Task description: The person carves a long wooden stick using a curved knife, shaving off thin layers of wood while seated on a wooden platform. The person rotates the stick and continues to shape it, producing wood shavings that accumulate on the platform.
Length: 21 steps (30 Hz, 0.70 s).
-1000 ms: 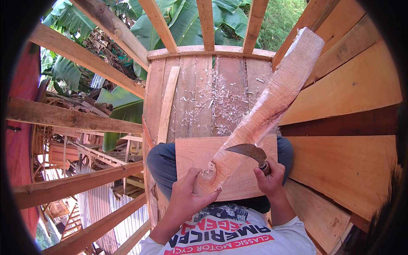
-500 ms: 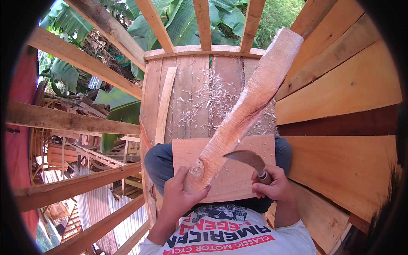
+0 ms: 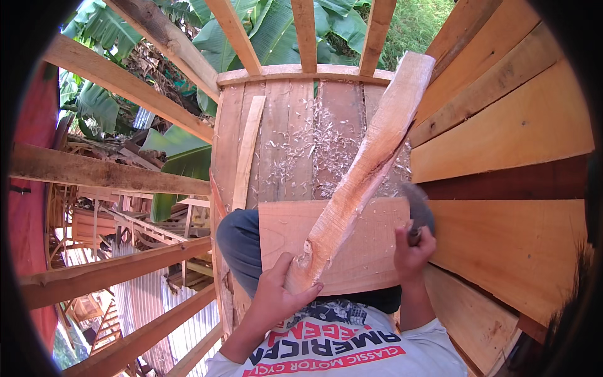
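Observation:
A long rough piece of wood (image 3: 361,179) slants from my lap up toward the far right, with a knot near its lower end and a dark streak along one side. My left hand (image 3: 282,289) grips that lower end, thumb across the near face. On the right, my right hand (image 3: 414,248) is wrapped round the handle of a curved-blade knife (image 3: 419,207). Its blade points upward and stands apart from the wood. Under the wood a flat board (image 3: 370,251) lies across my legs.
Pale shavings (image 3: 289,157) are scattered over the plank floor (image 3: 229,144). A narrow wooden strip (image 3: 249,151) lies at the left. Wooden bars (image 3: 113,173) rail the left and far sides, with banana leaves beyond. Wide planks (image 3: 502,245) form the wall close on my right.
The knife has swung away from the wood to the right, its blade turning upward. The wood has turned slightly, and its far end sits lower and further left.

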Each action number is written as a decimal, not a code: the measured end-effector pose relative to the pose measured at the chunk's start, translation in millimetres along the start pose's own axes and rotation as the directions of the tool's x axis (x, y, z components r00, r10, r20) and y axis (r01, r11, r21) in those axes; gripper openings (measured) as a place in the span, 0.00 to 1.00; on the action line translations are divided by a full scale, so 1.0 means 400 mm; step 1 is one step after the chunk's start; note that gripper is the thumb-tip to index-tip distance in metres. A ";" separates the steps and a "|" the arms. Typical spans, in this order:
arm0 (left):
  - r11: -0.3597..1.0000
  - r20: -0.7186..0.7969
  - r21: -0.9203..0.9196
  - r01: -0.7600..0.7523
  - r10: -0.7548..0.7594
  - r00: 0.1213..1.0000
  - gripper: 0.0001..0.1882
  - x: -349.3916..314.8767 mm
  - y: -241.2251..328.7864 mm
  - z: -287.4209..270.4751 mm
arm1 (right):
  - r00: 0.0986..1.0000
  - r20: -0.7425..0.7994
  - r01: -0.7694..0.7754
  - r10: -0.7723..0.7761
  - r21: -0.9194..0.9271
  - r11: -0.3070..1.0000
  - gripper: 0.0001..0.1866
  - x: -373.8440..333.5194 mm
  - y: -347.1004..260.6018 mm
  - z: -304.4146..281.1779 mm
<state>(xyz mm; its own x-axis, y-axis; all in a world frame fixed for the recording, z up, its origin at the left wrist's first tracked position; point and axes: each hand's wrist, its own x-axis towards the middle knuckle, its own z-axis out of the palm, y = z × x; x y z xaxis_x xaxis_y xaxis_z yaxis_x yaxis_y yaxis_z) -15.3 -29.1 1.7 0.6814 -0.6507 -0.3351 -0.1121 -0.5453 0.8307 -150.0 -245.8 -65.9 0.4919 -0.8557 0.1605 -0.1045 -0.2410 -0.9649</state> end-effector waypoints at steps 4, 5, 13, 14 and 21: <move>0.998 0.091 0.003 0.062 -0.062 0.994 0.26 -0.013 -0.011 0.003 | 0.975 -0.163 -0.072 0.153 0.419 0.905 0.18 0.072 -0.008 -0.057; 0.998 0.081 0.022 0.052 -0.054 0.995 0.26 -0.012 -0.012 0.003 | 0.991 -0.074 -0.064 0.111 0.466 0.883 0.18 0.066 -0.011 -0.066; 0.993 -0.050 0.035 -0.115 0.116 0.992 0.27 0.016 -0.016 -0.009 | 0.487 0.835 -0.612 0.255 0.118 0.782 0.06 0.010 -0.097 -0.041; 0.991 -0.057 0.051 -0.126 0.129 0.990 0.27 0.015 -0.019 -0.012 | 0.417 0.865 -0.694 0.279 0.105 0.712 0.05 0.008 -0.092 -0.038; 0.986 -0.067 0.077 -0.149 0.154 0.986 0.27 0.009 -0.035 -0.018 | 0.315 0.919 -0.703 0.238 0.057 0.709 0.14 0.013 -0.083 -0.035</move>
<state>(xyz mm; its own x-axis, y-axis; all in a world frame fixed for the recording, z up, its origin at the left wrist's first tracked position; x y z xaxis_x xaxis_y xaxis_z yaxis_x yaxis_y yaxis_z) -5.9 -20.0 -8.0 0.7029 -0.6901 -0.1722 -0.2679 -0.4812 0.8346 -156.3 -248.8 -30.2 0.9241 0.0940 -0.3705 -0.3706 0.4573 -0.8084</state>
